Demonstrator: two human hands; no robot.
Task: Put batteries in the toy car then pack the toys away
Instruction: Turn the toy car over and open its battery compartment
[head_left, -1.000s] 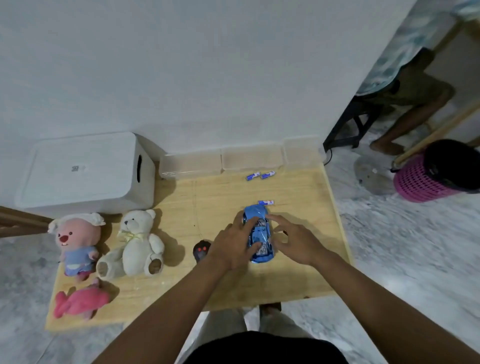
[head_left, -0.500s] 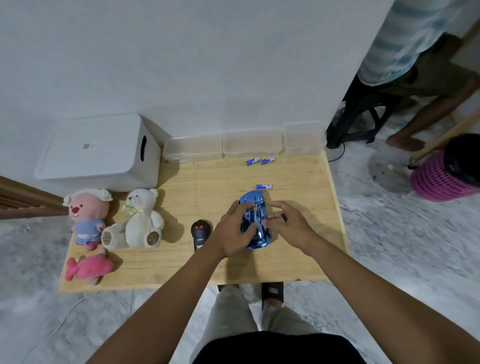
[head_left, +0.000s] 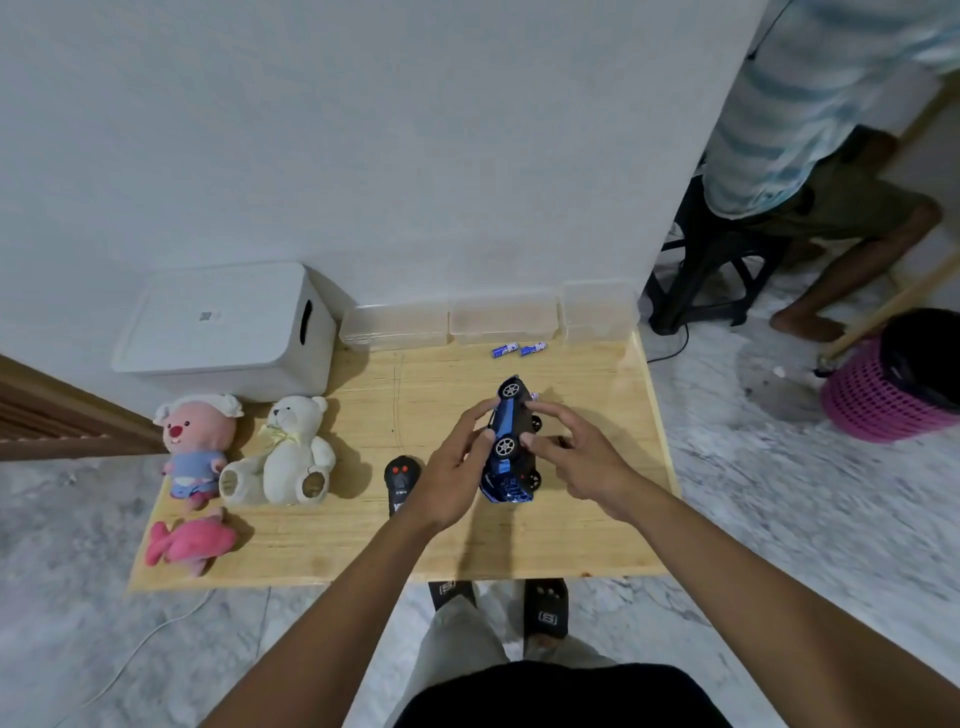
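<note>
Pale wooden counter (head_left: 571, 540) stands by a plain white wall. At its left sits a smooth white plastic box (head_left: 223, 322) with a lid. In front of it are a soft pink plush animal (head_left: 197, 447) in a white hat, a fluffy white teddy bear (head_left: 291, 452) and a pink plush fish (head_left: 187, 540) lying flat. Next comes a small black remote control (head_left: 400, 480) with red buttons. The left hand (head_left: 457, 467) grips a shiny blue toy car (head_left: 509, 447), tipped on its side just above the counter. The right hand (head_left: 576, 462) pinches its dark underside. Two little blue-and-white batteries (head_left: 504, 351) lie farther back, beside clear plastic tubs (head_left: 395, 327).
</note>
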